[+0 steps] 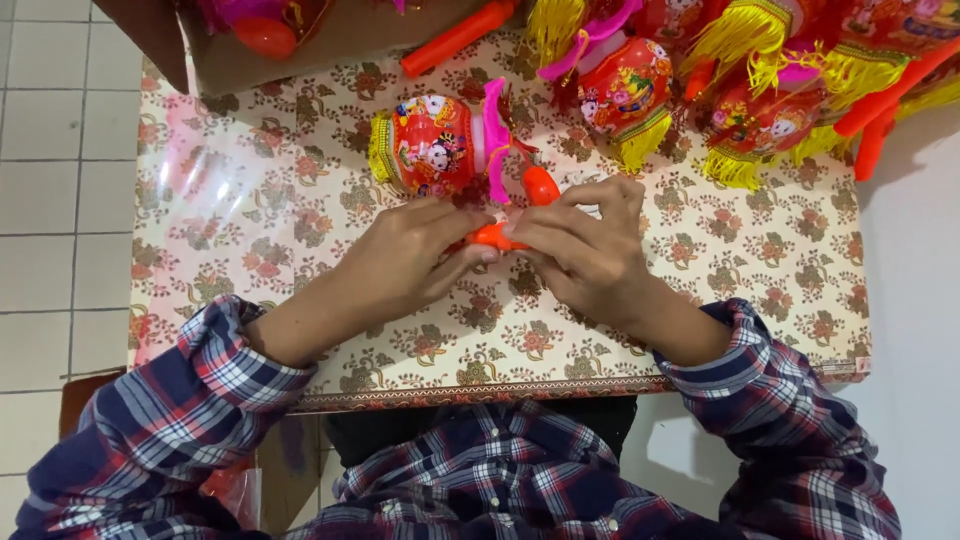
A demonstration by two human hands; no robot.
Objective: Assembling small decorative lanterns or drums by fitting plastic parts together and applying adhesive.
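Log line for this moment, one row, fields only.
left hand: pinching orange piece | right hand: same piece | red lantern: lying beyond hands | floral table

bare patterned tablecloth open at left, lantern pile crowding far right edge, cardboard box blocking far left

Orange handle mostly hidden between hands; lantern pile at 1 o'clock and cardboard box at 11 cut by top edge.

A navy, red and white plaid shirt, sleeves rolled above bare wrists.
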